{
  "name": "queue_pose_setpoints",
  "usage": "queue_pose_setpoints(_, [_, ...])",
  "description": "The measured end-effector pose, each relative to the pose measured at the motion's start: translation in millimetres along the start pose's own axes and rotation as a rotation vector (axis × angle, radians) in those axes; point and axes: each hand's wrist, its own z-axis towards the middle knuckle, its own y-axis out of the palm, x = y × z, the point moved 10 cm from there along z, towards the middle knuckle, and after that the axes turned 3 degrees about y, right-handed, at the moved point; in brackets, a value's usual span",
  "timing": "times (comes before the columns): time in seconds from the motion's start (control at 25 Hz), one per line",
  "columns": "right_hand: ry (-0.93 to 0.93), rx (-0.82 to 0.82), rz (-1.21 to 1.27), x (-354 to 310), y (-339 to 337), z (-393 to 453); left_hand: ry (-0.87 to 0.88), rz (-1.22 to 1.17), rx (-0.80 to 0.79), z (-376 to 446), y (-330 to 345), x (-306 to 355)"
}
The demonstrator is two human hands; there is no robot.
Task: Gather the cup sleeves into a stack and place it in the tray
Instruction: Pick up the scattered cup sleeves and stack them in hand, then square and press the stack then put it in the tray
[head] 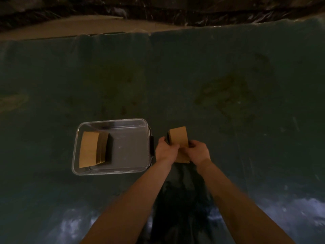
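- Cup sleeves, brown cardboard, flattened: a stack (178, 138) is held between both hands just off the right side of the tray, above the dark green work surface (228, 76).
- Left hand (166, 149) is closed on the stack's left edge, fingers wrapped round the layered side; right hand (198, 149) pinches the right edge, fingertips curled onto the top sleeve.
- Stack looks squared but its lower end shows past the hands; judged step: aligning edges before the move into the tray.
- To do it well: keep pressure even from both sides, tap the long edge level so no sleeve slips out, then carry it low over the tray wall and set it down flat.
- Clear plastic tray (112, 172) sits left of the hands, near the front half of the surface; a dark latch (152, 144) is on its right wall.
- Another sleeve stack (91, 149) already lies in the tray against its left wall; the right part of the tray floor is bare, so room seems enough beside it.
- Writing or brands: none readable; sleeves appear plain, light is dim.
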Motion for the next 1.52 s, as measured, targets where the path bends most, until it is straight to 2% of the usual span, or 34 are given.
queue_pose_setpoints(0.28, [0.236, -0.308, 0.488, 26.6, 15.5, -24.8, -0.121, -0.13, -0.199, -12.9, 7.5, -21.0])
queue_pose_setpoints(0.4, [0.208, -0.406, 0.582, 31.0, 15.8, -46.3, -0.069, -0.153, -0.237, -31.3, 3.6, -21.4])
queue_pose_setpoints(0.52, [0.113, -0.419, 0.605, 29.1, 8.2, -64.9, -0.009, -0.193, -0.23, -57.5, -2.8, -19.5])
queue_pose_setpoints(0.64, [-0.039, -0.404, 0.517, 25.0, 1.4, -83.1, 0.122, -0.192, -0.245, -81.2, -14.4, -19.7])
queue_pose_setpoints(0.72, [-0.202, -0.353, 0.336, 20.0, -3.8, -96.7, 0.284, -0.104, -0.269, -96.9, -25.6, -15.4])
queue_pose_setpoints(0.88, [-0.438, -0.253, 0.052, 9.3, 4.0, -124.3, 0.515, -0.027, -0.183, -122.5, -55.2, -16.3])
queue_pose_setpoints(1.04, [-0.549, -0.187, -0.086, 8.9, 20.6, -154.2, 0.566, -0.042, -0.162, -143.6, -78.5, -34.2])
queue_pose_setpoints(1.2, [-0.557, -0.169, -0.105, 13.1, 55.2, -182.2, 0.613, 0.012, -0.149, -152.0, -112.2, -57.3])
queue_pose_setpoints(1.52, [-0.589, -0.055, -0.281, 20.8, 202.0, -245.0, 0.639, 0.156, -0.064, -155.5, -239.0, -144.8])
